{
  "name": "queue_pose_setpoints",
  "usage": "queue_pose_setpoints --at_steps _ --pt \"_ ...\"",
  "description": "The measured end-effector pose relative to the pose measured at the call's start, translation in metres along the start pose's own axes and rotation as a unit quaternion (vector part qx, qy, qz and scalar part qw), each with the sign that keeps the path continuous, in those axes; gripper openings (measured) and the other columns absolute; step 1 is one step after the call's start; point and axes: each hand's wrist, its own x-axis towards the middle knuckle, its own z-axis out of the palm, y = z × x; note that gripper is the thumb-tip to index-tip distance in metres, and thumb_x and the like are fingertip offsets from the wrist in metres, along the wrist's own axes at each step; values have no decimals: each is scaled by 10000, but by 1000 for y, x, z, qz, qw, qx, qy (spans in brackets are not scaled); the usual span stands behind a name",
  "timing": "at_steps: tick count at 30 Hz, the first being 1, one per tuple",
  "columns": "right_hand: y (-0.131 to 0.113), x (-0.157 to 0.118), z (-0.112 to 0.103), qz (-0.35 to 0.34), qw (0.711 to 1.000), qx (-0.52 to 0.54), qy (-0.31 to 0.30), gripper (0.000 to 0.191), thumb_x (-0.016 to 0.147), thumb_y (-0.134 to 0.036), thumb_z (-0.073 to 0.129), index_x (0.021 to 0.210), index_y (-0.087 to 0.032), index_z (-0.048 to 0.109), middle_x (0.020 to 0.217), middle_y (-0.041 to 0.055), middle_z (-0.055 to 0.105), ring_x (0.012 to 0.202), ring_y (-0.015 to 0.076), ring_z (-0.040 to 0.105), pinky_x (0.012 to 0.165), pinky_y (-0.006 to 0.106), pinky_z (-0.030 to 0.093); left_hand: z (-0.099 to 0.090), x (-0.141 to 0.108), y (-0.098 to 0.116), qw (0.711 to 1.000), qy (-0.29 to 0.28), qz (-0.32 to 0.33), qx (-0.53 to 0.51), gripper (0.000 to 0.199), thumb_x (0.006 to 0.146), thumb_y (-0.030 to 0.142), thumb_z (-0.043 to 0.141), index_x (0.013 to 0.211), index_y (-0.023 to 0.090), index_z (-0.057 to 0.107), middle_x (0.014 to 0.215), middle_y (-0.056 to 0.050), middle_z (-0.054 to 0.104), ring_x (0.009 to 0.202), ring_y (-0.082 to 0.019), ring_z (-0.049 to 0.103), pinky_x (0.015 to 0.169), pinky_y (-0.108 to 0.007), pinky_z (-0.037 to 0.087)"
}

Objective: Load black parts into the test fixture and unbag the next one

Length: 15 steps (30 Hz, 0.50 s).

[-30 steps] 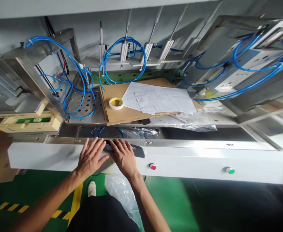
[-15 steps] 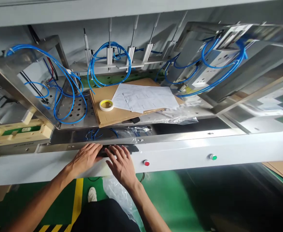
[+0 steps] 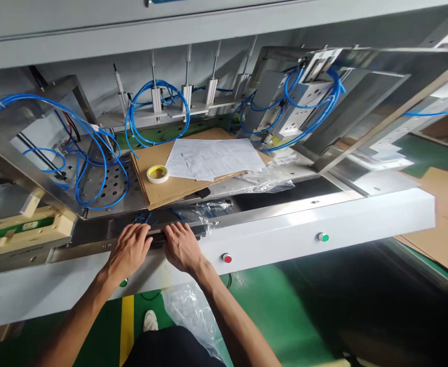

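Both yr hands, left (image 3: 129, 251) & right (image 3: 180, 246), flat, side by side on black strip (image 3: 158, 238); bag (image 3: 208, 209) at 1 o'clock cd snag.

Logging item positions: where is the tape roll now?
In the head view, the tape roll lies left of centre on the cardboard, just left of the papers, beyond both hands.

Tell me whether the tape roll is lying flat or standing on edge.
Lying flat: the tape roll shows its round hole facing up on the cardboard.

The black flat strip (image 3: 178, 233) lies lengthwise along the front edge of the white machine, at 6 o'clock from the cardboard, half covered by 2 hands.
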Motion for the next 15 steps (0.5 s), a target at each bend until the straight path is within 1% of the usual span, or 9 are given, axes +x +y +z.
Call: queue_pose_setpoints --at_steps 1,3,6,7,8,10,12,13,15 --pt "1 5 2 7 1000 -2 -3 197 947 -266 582 1096 -168 667 958 101 733 924 263 576 876 433 398 3 0 1 1000 10 13 0 295 1098 359 479 1293 189 622 1249 -154 776 1169 -298 726 1077 -491 538" --pt "5 15 6 22 1000 -4 -7 179 946 -301 590 1031 -170 677 977 117 737 950 269 579 895 439 397 10 -1 2 999 10 40 -6 302 1091 384 500 1290 185 610 1263 -162 769 1183 -308 722 1106 -513 527" --pt "12 25 12 35 999 4 -12 181 956 -317 573 934 -184 693 1058 122 748 993 261 588 938 438 417 25 -3 -3 999 -11 44 -21 368 1084 442 512 1321 172 591 1253 -172 766 1147 -321 733 1018 -508 571" --pt "14 26 12 36 999 9 -12 185 954 -316 574 953 -184 704 1086 115 753 1009 257 594 964 439 427 30 -5 -5 999 -15 41 -25 401 1077 475 523 1328 169 588 1264 -178 761 1156 -329 731 996 -506 581" --pt "15 25 12 36 999 15 -10 199 948 -313 582 1018 -182 715 1121 108 759 1040 255 603 1007 442 434 34 -6 -7 999 -20 39 -28 438 1065 512 541 1332 169 587 1272 -183 755 1170 -338 727 987 -506 587" --pt "14 19 9 34 999 22 0 341 933 -306 606 1239 -178 685 1248 105 756 1183 263 607 1144 467 408 40 -10 -12 998 -31 42 -30 515 1034 579 579 1346 169 582 1276 -187 748 1186 -353 721 984 -511 594" --pt "6 5 4 42 998 35 33 466 947 -282 591 1405 -194 602 1376 106 727 1345 268 568 1262 509 337 45 -13 -14 997 -35 52 -35 560 1016 614 589 1361 173 574 1273 -189 749 1167 -356 729 973 -513 603" --pt "0 -4 3 54 995 58 67 465 963 -267 569 1424 -206 588 1392 106 722 1369 262 565 1277 517 335 46 -14 -15 997 -31 58 -39 557 1022 610 575 1370 176 568 1282 -191 748 1162 -355 733 972 -513 606" --pt "-16 -29 4 96 973 146 153 376 998 -254 519 1356 -226 629 1295 104 750 1263 248 629 1201 496 435 47 -17 -13 996 -17 69 -44 539 1041 584 541 1395 178 556 1352 -209 731 1218 -358 723 1017 -522 600"
